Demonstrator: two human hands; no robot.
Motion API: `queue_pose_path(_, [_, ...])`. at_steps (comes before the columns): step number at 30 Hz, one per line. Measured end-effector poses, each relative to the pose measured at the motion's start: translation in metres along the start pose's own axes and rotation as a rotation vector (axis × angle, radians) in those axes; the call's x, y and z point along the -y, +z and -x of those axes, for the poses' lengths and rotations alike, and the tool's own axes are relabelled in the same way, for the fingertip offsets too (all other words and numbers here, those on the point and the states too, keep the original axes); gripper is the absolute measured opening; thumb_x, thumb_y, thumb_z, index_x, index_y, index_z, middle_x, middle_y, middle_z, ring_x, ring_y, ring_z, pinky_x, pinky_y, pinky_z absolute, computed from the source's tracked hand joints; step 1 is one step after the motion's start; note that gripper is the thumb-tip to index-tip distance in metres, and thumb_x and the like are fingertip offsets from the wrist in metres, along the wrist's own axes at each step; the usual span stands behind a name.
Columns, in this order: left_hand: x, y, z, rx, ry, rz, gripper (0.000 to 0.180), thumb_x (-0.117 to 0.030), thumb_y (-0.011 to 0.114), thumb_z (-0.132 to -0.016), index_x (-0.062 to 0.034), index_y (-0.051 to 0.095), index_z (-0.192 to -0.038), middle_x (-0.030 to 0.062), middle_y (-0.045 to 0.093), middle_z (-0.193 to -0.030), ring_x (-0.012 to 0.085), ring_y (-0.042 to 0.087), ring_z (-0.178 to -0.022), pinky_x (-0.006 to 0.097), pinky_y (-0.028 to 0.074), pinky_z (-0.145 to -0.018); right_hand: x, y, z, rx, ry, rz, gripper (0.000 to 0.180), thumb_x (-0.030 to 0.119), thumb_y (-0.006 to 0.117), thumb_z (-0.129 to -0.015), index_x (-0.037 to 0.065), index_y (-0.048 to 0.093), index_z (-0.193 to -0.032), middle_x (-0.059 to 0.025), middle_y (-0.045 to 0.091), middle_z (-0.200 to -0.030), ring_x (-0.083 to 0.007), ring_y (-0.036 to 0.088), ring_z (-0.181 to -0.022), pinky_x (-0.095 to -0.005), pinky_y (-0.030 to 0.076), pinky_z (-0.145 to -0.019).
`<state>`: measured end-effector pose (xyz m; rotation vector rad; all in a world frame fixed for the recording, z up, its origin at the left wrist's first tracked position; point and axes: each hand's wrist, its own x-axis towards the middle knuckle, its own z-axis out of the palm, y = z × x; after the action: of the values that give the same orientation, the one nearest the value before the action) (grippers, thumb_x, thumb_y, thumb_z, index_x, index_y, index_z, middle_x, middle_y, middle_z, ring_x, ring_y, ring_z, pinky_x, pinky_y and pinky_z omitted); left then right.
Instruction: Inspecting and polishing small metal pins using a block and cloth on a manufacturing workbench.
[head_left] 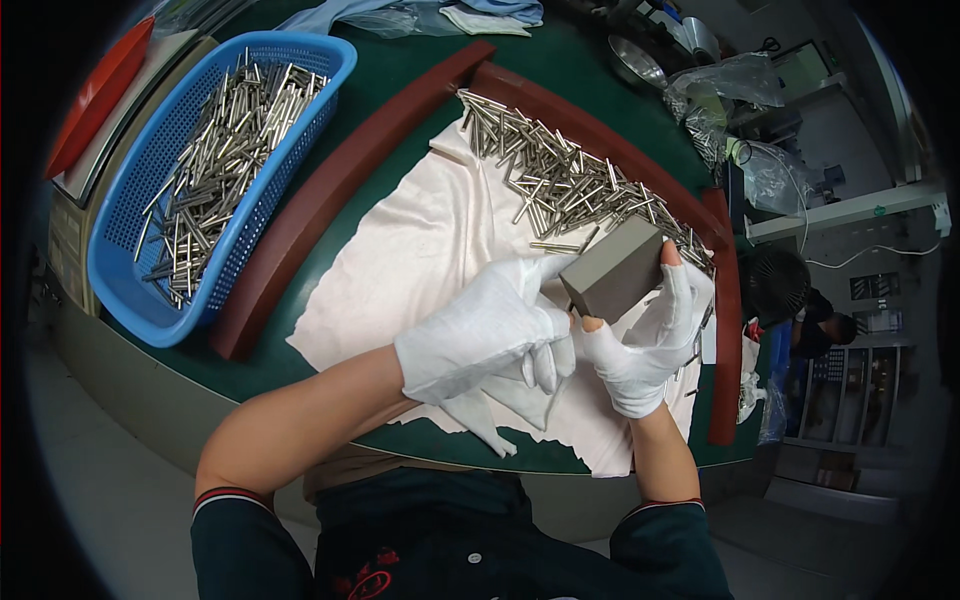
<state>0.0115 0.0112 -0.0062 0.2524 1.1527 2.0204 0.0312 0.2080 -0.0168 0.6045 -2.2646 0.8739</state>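
A grey rectangular block (622, 272) is held up over the pale cloth, tilted, between the bare thumb and fingertips of my white-gloved right hand (645, 350). My left hand (485, 325), gloved in white too, has its fingers curled in at the block's left edge. A small dark bit shows by those fingertips, but what they pinch is hidden. Just beyond the block, a heap of short shiny metal pins (560, 165) lies on the pale pink cloth (400, 260). A loose white cloth piece (515, 400) rests under my left hand.
On the left stands a blue perforated basket (340, 65) with many more pins (235, 160) inside. Dark red bars (330, 215) border the cloth on the green table (400, 75). Plastic bags (735, 80) and a metal bowl (637, 62) sit at the far right. Another person (825, 328) is in the background.
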Motion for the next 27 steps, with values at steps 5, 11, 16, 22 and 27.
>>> queue_pose_path(5, [0.002, -0.002, 0.0, -0.02, -0.011, 0.016, 0.051, 0.0, 0.048, -0.085, 0.0041, 0.037, -0.134, 0.0116, 0.063, -0.089, 0.014, 0.059, -0.056, 0.024, 0.05, -0.048, 0.001, -0.005, 0.003, 0.08, 0.025, -0.066, 0.09, 0.015, 0.082, -0.059, 0.003, 0.038, -0.136, -0.0131, 0.041, -0.117, -0.0239, 0.045, -0.107, -0.0362, 0.042, -0.091])
queue_pose_path(11, [-0.001, 0.003, 0.002, -0.076, 0.023, 0.065, 0.04, -0.003, 0.049, -0.086, 0.004, 0.044, -0.126, 0.0119, 0.062, -0.084, 0.0143, 0.059, -0.055, 0.023, 0.048, -0.046, 0.008, -0.005, -0.007, 0.07, 0.044, -0.031, 0.087, 0.012, 0.082, -0.061, 0.003, 0.039, -0.135, -0.0128, 0.042, -0.116, -0.0246, 0.045, -0.107, -0.0359, 0.041, -0.091])
queue_pose_path(16, [-0.002, 0.0, -0.002, -0.049, -0.063, -0.003, 0.03, -0.006, 0.049, -0.088, 0.0037, 0.05, -0.116, 0.0126, 0.061, -0.07, 0.014, 0.058, -0.051, 0.022, 0.045, -0.044, 0.01, -0.007, -0.011, 0.117, 0.057, 0.047, 0.086, 0.01, 0.082, -0.059, 0.002, 0.041, -0.134, -0.0126, 0.043, -0.115, -0.0245, 0.045, -0.107, -0.0354, 0.041, -0.09])
queue_pose_path(22, [0.004, -0.002, -0.004, -0.051, -0.038, 0.072, 0.026, -0.009, 0.053, -0.088, 0.0059, 0.051, -0.11, 0.0129, 0.06, -0.069, 0.0145, 0.057, -0.05, 0.022, 0.044, -0.044, 0.008, -0.003, -0.009, 0.125, 0.125, -0.033, 0.086, 0.008, 0.082, -0.059, 0.004, 0.041, -0.134, -0.0117, 0.043, -0.115, -0.0243, 0.046, -0.108, -0.0349, 0.04, -0.092])
queue_pose_path(27, [0.001, -0.003, -0.002, -0.044, -0.025, 0.085, 0.029, -0.01, 0.056, -0.088, 0.0065, 0.05, -0.111, 0.0127, 0.06, -0.07, 0.015, 0.057, -0.05, 0.022, 0.046, -0.045, 0.012, -0.004, -0.008, 0.072, 0.088, -0.005, 0.088, 0.009, 0.083, -0.059, 0.004, 0.038, -0.135, -0.0124, 0.042, -0.116, -0.0244, 0.046, -0.108, -0.0347, 0.04, -0.092])
